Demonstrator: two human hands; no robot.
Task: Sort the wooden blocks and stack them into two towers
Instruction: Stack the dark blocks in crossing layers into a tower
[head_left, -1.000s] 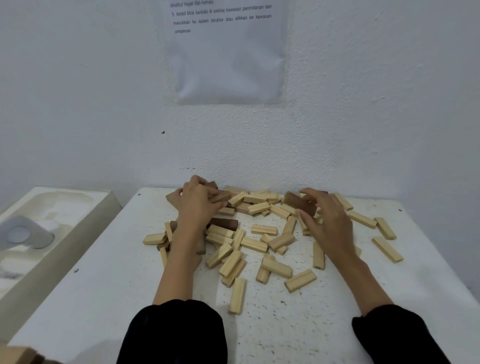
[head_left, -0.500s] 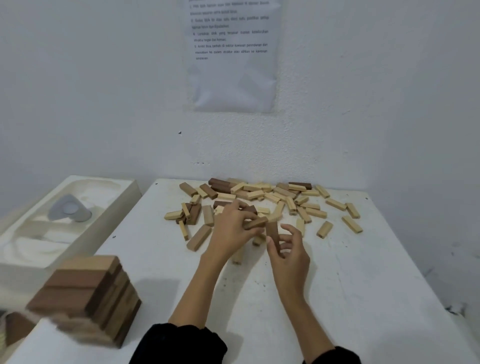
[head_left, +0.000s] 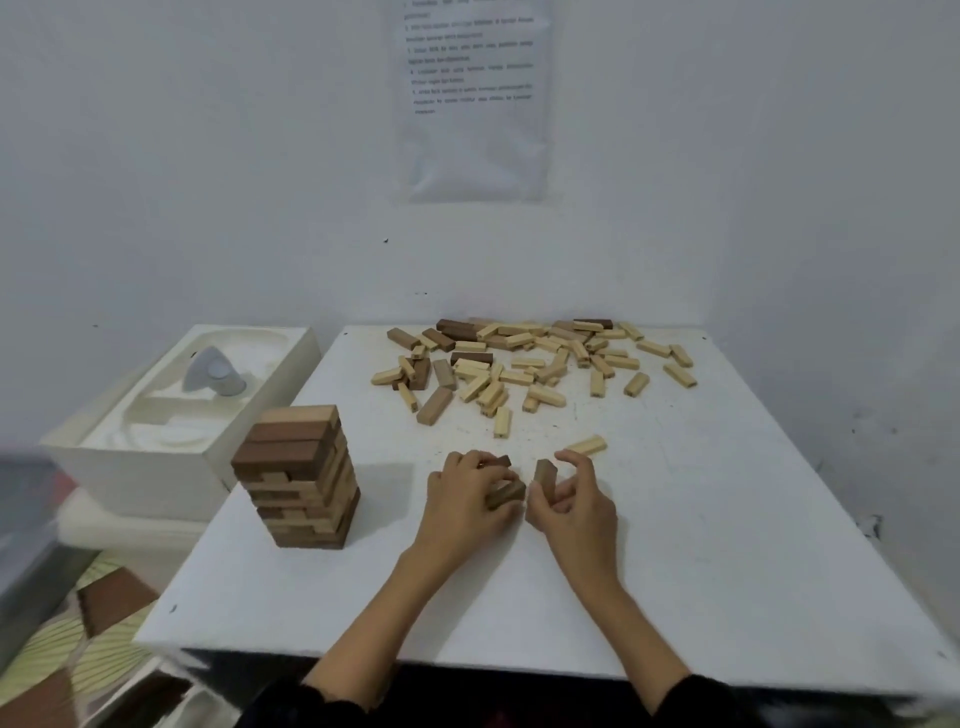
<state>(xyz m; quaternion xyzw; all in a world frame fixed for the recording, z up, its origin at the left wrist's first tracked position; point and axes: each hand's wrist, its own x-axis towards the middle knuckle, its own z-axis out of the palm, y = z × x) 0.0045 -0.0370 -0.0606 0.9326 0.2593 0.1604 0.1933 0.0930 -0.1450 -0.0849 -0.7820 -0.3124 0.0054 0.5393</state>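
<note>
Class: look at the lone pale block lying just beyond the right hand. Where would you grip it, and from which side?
Pinch the pale block across its two long sides at mid-length, coming from above. It lies flat on the table with nothing touching it, so both sides are free.

White printed paper sheet (head_left: 470, 104) on the wall (head_left: 208, 182), far beyond the fingers of the right hand (head_left: 576, 514): several lines of small black text, too blurred to read.

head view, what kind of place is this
Probably a plain indoor room set up for a task: a printed instruction sheet on the bare white wall, a white table against it, and white moulded foam packaging alongside.
</note>
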